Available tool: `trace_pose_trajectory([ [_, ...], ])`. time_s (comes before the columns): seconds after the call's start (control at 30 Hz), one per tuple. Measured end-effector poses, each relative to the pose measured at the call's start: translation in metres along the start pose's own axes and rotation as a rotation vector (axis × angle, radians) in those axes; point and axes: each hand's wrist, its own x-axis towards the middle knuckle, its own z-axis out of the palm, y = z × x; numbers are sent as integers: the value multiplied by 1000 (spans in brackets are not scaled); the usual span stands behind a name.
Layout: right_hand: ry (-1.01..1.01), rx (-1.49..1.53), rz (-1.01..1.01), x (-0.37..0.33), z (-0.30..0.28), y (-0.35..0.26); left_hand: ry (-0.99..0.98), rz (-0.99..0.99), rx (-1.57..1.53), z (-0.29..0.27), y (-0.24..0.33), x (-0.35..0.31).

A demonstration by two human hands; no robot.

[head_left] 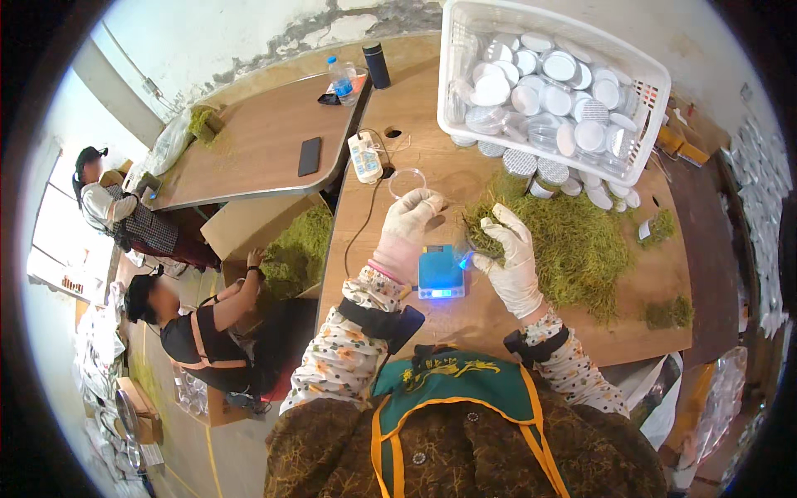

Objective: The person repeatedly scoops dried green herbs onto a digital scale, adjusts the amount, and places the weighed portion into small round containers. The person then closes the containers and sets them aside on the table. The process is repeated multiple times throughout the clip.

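Note:
My left hand, in a white glove, is above the table just left of a small blue digital scale. Its fingers are pressed together; whatever they pinch, if anything, is too small to make out. My right hand, gloved too, curves its thumb and fingers around a clear round container of moss beside the scale's right edge. Blue light glints at the container's lower rim. A loose heap of green moss spreads right of that hand. Beyond my left fingertips lies a clear round lid.
A white basket of round clear containers and white-topped lids stands at the far right. Moss-filled containers sit before it. A power strip with its cable lies left. Two people work at the left, one reaching into a cardboard box of moss.

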Motion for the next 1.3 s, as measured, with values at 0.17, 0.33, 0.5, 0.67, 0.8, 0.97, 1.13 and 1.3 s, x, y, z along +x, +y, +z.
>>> trace_pose_trajectory([
  [0.17, 7, 81, -8, -1, 0, -2, 9, -26, 128, -4, 2, 1],
  [0.33, -31, -73, -96, 2, 2, -4, -66, 352, 656, 8, -4, 3],
  [0.5, -30, -35, -17, 0, 2, -6, 7, 647, 820, 28, 1, 8],
  [0.67, -11, -56, -51, 0, -4, -4, 3, 412, 1007, 18, 11, 0],
  [0.8, 8, -32, -76, -1, -1, 0, -19, 388, 956, 23, 1, 0],
  [0.97, -9, -59, -19, -6, 4, 6, 85, 548, 929, 15, -7, 11],
  [1.13, -18, -31, 12, -7, 2, 10, 175, 481, 501, -3, -1, 16],
  [1.3, -119, -15, -29, -1, 15, 10, 91, 227, 243, -49, 4, -36],
])
